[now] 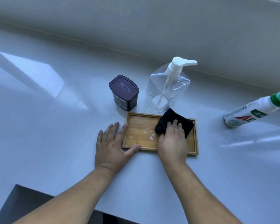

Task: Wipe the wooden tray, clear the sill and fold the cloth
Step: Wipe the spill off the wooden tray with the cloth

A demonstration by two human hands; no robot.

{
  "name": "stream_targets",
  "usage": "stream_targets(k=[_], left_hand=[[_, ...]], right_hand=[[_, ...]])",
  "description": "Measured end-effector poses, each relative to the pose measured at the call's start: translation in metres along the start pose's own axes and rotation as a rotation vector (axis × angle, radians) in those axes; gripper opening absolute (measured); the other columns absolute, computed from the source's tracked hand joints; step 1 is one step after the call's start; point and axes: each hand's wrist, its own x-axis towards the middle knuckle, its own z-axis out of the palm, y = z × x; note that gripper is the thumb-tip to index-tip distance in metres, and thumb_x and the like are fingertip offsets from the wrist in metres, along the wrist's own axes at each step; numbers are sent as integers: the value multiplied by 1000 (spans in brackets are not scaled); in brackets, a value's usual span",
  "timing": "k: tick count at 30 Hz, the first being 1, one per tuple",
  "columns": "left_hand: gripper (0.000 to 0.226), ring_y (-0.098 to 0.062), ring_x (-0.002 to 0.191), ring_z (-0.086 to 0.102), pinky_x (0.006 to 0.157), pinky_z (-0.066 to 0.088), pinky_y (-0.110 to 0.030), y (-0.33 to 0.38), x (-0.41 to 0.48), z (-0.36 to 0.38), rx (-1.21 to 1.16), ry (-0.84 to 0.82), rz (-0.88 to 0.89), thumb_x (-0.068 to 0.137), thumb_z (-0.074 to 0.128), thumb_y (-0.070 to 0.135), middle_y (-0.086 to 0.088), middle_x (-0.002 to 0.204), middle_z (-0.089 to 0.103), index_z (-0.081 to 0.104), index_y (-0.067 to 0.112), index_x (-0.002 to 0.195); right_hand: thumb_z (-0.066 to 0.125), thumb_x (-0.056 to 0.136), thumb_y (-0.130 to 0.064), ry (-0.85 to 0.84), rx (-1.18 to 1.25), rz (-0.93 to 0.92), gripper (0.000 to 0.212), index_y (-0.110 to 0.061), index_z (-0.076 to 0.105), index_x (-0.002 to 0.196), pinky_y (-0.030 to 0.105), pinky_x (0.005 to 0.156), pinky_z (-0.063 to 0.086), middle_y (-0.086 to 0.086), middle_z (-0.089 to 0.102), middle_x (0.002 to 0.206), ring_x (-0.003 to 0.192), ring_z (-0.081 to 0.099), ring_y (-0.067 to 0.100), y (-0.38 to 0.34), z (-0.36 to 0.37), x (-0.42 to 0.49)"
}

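A shallow wooden tray (pixel 140 129) lies on the white sill (pixel 55 110), with pale whitish smears near its middle. My right hand (pixel 172 141) presses a dark folded cloth (pixel 173 121) flat onto the right half of the tray. My left hand (pixel 111 146) rests flat on the sill with fingers spread, its thumb and forefinger against the tray's left front corner. Behind the tray stand a dark lidded container (pixel 124 92) and a clear pump bottle (pixel 166 88).
A white bottle with a green cap (pixel 255 110) stands tilted in view at the far right. The wall rises behind the sill along the top. A dark surface (pixel 23 206) shows below the sill's front edge at the lower left.
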Motion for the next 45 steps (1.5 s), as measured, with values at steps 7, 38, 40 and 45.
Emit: stream_targets(k=[7, 38, 40, 45], left_hand=[[91, -23, 158, 28, 131, 7, -51, 0, 0, 1, -14, -19, -7, 79, 40, 70, -2, 169, 39, 41, 30, 161], [94, -20, 159, 23, 131, -6, -40, 1, 3, -1, -37, -13, -1, 76, 50, 82, -1, 168, 39, 46, 34, 157], [103, -20, 158, 25, 131, -4, -41, 2, 2, 0, -47, 13, 2, 73, 47, 95, -1, 166, 42, 50, 33, 155], [106, -20, 158, 24, 132, 2, -47, -1, 2, 1, -38, 22, 15, 74, 38, 101, -1, 166, 41, 46, 34, 156]], right_hand=[[53, 96, -21, -196, 18, -506, 63, -5, 40, 156, 39, 127, 13, 17, 31, 168, 157, 23, 32, -56, 15, -21], [51, 89, -33, -332, 140, -458, 51, -23, 62, 137, 37, 111, 44, -2, 64, 143, 140, 49, 16, 17, -26, -37], [53, 88, -30, -246, 135, -324, 56, -22, 61, 142, 33, 114, 39, -3, 61, 149, 144, 46, 14, 48, -31, -45], [63, 92, -17, -68, 145, -49, 53, -15, 58, 145, 36, 119, 34, 0, 59, 151, 146, 45, 19, 93, -31, -54]])
